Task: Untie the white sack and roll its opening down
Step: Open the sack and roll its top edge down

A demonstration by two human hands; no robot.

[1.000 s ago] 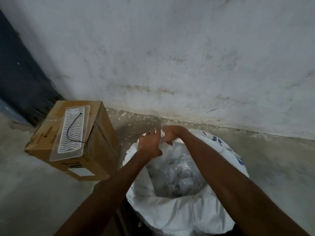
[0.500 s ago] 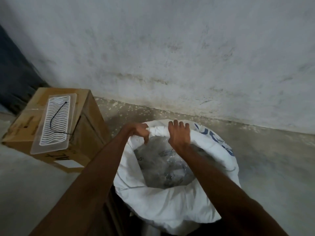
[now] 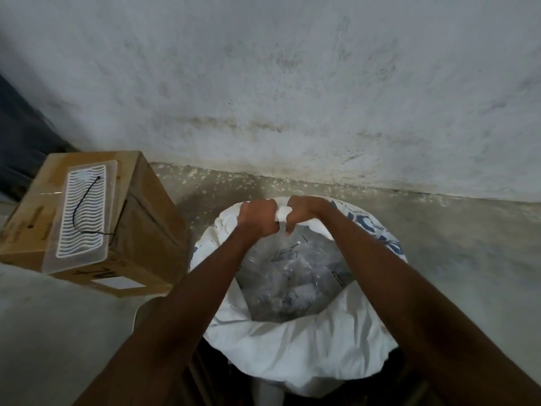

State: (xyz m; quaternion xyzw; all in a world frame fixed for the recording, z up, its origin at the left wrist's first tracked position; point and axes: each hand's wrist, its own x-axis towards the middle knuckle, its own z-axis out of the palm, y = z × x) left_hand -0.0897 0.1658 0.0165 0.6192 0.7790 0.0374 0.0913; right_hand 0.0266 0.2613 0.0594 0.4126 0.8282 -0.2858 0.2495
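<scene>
Head view: only camera, looking down on both forearms and the sack mouth.
Sack: white sack stands on the concrete floor, near the foot of the wall; mouth already open, near edge turned outward into a thick cuff, blue print on its right side.
Contents: clear plastic bags visible inside, crumpled; cannot tell what they hold.
Left hand: left hand at the far rim, fingers curled tight around the rolled white fabric.
Right hand: right hand just beside it, almost touching, fingers also curled over the same roll, thumb tucked under.
Step in hand: judged to be rolling the opening down at the far edge; no tie visible, so untying looks done.
Next move: likely turn this bunch outward and down, then shift grips along the rim to even the cuff.
Surroundings: cardboard box left of the sack, well apart from the hands, clear ribbed panel with a black cord lying on top.
</scene>
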